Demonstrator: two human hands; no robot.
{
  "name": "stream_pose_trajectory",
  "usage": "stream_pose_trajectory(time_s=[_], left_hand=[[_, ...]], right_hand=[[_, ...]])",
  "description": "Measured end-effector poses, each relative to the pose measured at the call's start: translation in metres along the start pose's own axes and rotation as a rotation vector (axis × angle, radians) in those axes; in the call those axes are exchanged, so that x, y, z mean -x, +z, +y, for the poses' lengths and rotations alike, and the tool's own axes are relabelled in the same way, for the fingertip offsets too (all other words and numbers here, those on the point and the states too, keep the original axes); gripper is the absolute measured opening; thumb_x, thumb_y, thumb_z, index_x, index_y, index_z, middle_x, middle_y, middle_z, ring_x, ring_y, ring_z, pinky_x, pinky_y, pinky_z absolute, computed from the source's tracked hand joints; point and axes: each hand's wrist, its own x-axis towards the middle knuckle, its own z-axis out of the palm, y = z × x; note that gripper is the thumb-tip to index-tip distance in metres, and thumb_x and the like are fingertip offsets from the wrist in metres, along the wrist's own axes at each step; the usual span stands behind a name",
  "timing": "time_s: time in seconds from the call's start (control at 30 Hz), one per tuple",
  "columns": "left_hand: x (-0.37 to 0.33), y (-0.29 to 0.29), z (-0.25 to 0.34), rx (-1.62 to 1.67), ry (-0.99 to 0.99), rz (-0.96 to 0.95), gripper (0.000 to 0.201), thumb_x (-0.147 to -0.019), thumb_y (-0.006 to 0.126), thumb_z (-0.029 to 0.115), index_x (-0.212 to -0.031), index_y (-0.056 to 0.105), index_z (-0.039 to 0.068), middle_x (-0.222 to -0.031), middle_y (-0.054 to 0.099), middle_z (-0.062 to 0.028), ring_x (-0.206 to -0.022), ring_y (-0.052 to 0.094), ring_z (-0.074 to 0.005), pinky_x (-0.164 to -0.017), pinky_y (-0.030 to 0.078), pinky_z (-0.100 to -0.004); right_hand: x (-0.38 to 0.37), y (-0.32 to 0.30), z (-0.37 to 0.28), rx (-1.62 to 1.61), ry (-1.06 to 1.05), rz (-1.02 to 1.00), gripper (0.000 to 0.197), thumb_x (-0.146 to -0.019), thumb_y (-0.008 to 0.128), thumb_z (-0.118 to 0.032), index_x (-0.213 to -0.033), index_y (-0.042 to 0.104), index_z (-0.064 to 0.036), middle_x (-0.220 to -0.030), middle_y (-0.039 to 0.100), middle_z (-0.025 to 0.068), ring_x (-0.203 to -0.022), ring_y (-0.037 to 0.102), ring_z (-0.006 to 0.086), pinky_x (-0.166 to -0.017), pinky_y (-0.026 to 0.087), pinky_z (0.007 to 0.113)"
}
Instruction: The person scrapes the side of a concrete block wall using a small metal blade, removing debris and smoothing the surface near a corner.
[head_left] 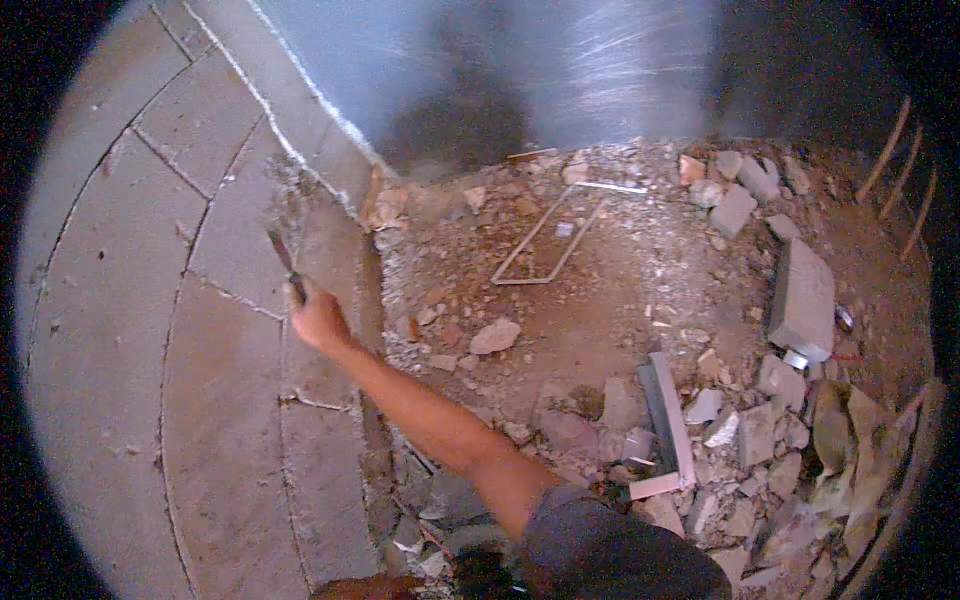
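Note:
My right hand [318, 316] is at the end of an outstretched arm that crosses from the lower right. Its fingers are closed round the dark handle of a small trowel [280, 250] with a narrow blade. The blade points up and away, close to the face of a grey block wall [110, 330]; I cannot tell whether it touches. Pale mortar lines run between the blocks, and a rough, darker mortar patch [290, 190] lies just above the blade. My left hand is not in view.
Broken stones and rubble cover the ground to the right, with a thin rectangular metal frame [520, 281] lying on it. Nearer are an angled metal channel piece [672, 420] and a large concrete block [803, 300]. A smooth blue-grey panel [620, 80] stands at the back.

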Motion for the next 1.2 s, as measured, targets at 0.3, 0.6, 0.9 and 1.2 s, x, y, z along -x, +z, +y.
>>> stream_pose_trajectory(time_s=[0.3, 0.6, 0.9, 1.2], left_hand=[[-0.007, -0.003, -0.014, -0.043, 0.106, -0.036, 0.047, -0.085, 0.06, 0.034, -0.118, 0.053, 0.002, -0.097, 0.062, -0.0174, -0.087, 0.059, -0.0363, -0.078, 0.046, -0.0422], [-0.001, 0.0, -0.023, -0.116, 0.141, -0.034, 0.048, -0.082, 0.063, 0.036, -0.118, 0.054, 0.005, -0.095, 0.063, -0.0155, -0.085, 0.062, -0.0341, -0.075, 0.047, -0.0405], [-0.001, 0.01, -0.03, -0.088, 0.201, 0.039, 0.051, -0.081, 0.063, 0.039, -0.118, 0.054, 0.004, -0.094, 0.064, -0.0147, -0.086, 0.062, -0.0337, -0.073, 0.047, -0.041], [-0.001, 0.007, -0.027, -0.103, 0.203, 0.069, 0.051, -0.081, 0.063, 0.039, -0.118, 0.053, 0.005, -0.093, 0.063, -0.0149, -0.083, 0.063, -0.0344, -0.072, 0.048, -0.0414]], right_hand=[[0.006, -0.026, -0.013, -0.077, 0.169, -0.144, 0.049, -0.093, 0.043, -0.043, -0.126, 0.05, -0.0063, -0.093, 0.062, 0.0277, -0.092, 0.059, 0.0455, -0.08, 0.045, 0.05], [0.011, -0.021, -0.027, -0.217, 0.022, -0.043, 0.046, -0.097, 0.039, -0.036, -0.133, 0.045, -0.009, -0.115, 0.056, 0.0277, -0.105, 0.054, 0.0439, -0.089, 0.044, 0.044], [0.008, -0.02, -0.019, -0.268, -0.009, 0.06, 0.043, -0.096, 0.039, -0.036, -0.127, 0.05, -0.0081, -0.105, 0.059, 0.028, -0.099, 0.057, 0.0445, -0.085, 0.045, 0.046], [0.012, -0.014, -0.025, -0.278, -0.03, 0.037, 0.045, -0.097, 0.037, -0.036, -0.127, 0.049, -0.0044, -0.106, 0.06, 0.0276, -0.098, 0.056, 0.0453, -0.085, 0.045, 0.049]])
